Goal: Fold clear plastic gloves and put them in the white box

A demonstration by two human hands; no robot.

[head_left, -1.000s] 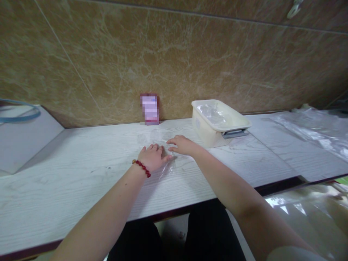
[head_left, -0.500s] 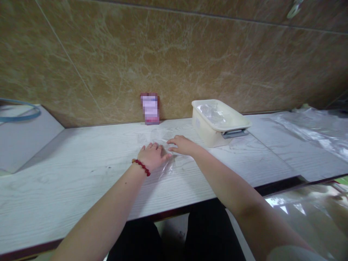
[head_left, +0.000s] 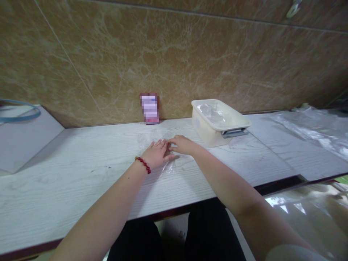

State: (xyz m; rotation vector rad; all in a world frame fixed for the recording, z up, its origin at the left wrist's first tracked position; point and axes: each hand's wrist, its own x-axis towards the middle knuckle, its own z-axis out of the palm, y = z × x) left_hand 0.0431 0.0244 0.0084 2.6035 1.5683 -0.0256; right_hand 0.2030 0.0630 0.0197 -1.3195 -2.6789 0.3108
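A thin, clear plastic bag or sheet (head_left: 169,167) lies on the white wood-grain table (head_left: 81,188), beneath and around both hands. Its outline is hard to make out. My left hand (head_left: 156,154), with a red bead bracelet (head_left: 143,164) at the wrist, lies flat on the plastic with its fingers stretched forward and thumb out. From the right comes my right hand (head_left: 183,145), low over the table. Its index finger and thumb stay apart, and the fingertips are right beside the left fingers, at the plastic.
A cream plastic bin (head_left: 208,127) with clear plastic inside stands right of my hands. A pixelated phone-like object (head_left: 150,109) leans on the brown tiled wall (head_left: 174,65). More clear plastic (head_left: 315,125) lies at far right. A white box (head_left: 29,141) with a blue band stands left.
My left hand has slid slightly right and forward over the plastic, bringing its fingers up against the right fingertips. My right hand has hardly moved.
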